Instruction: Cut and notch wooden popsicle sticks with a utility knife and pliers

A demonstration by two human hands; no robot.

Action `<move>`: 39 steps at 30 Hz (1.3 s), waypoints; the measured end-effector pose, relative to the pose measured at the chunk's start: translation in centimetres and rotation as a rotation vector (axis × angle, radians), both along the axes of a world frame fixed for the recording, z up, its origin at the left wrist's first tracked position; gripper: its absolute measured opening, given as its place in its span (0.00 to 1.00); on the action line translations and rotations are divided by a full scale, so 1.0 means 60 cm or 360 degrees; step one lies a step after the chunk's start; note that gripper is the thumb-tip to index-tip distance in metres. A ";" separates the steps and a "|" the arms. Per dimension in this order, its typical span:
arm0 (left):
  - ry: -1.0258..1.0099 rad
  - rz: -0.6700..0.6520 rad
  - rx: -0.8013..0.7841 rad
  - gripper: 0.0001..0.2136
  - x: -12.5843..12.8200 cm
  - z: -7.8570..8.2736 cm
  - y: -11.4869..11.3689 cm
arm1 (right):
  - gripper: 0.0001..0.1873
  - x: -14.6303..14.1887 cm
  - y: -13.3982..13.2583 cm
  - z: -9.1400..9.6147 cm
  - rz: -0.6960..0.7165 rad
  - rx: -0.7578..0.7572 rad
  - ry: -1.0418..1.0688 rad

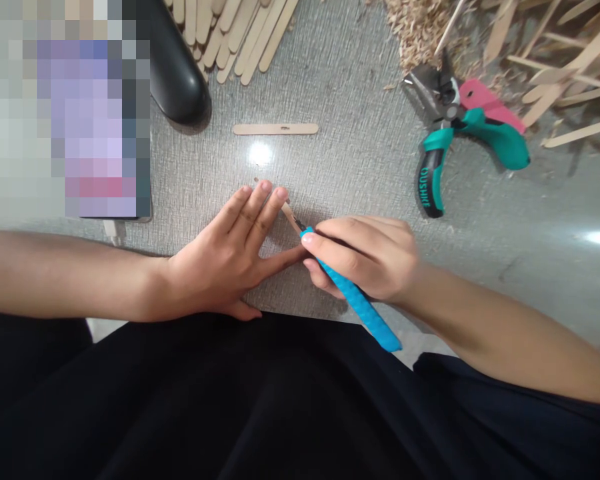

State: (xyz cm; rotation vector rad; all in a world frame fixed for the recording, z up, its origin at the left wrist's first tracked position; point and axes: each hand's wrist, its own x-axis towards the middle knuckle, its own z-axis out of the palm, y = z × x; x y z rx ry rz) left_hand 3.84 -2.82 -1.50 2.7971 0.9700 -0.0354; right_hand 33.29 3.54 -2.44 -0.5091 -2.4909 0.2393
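Note:
My left hand point(230, 257) lies flat on the grey tabletop, fingers stretched out, pressing down a thin wooden stick point(289, 212) that shows just past the fingertips. My right hand point(365, 257) is closed around a blue-handled craft knife point(360, 307), held like a pen. Its tip meets the stick right beside my left index finger. Most of the stick is hidden under my left fingers.
A single wooden stick point(275, 129) lies farther back. More sticks point(235, 33) are piled at the top, and cut sticks and shavings point(555, 60) at the top right. Teal and pink cutters point(460, 130) lie right. A black object point(173, 67) and a phone point(65, 107) sit left.

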 end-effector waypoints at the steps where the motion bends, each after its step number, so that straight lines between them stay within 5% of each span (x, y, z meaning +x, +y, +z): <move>1: -0.0002 -0.0005 0.0000 0.77 0.000 0.000 0.000 | 0.11 0.000 0.000 0.000 -0.0002 -0.0001 0.0009; 39: 0.0010 0.0011 -0.0050 0.68 -0.001 0.003 -0.001 | 0.11 0.000 -0.001 -0.005 -0.0028 -0.0050 0.0029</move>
